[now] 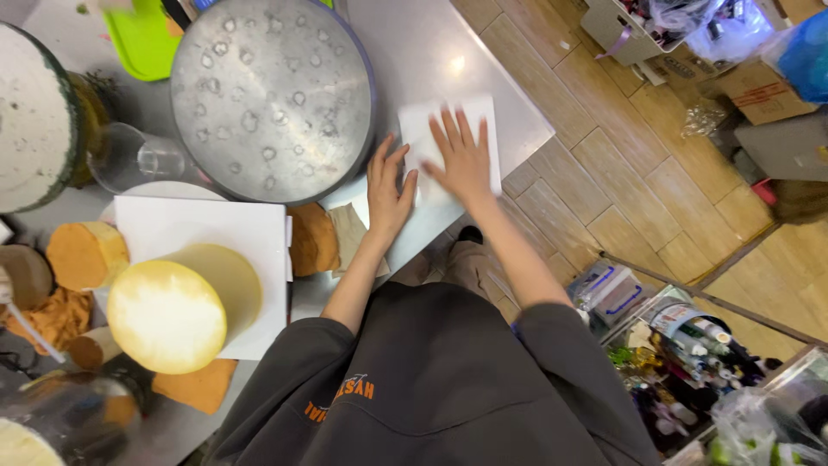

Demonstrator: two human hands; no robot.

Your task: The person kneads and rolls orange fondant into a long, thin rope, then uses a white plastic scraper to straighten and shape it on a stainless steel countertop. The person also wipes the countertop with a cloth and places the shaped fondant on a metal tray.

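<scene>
Nearest: dark grey sweatshirt (448,388) with orange lettering, both sleeves pushed up the forearms. Just beyond, on the left, a tall pale yellow cake (177,306) lying on its side on a white board (198,226); orange cake trimmings (310,240) beside that board.

Further out, right hand (466,160) flat, fingers spread, palm pressed down on a white paper towel (429,129) lying on the grey countertop (423,52) close to its right corner. Left hand (388,190) also flat and open, fingers together, resting on the countertop just left of the towel, thumb touching its near edge. Nothing pinched or gripped by either.

Far left of the towel, nearly touching it: a round metal turntable (272,95), dimpled top. Wooden plank floor (621,173) to the right.
</scene>
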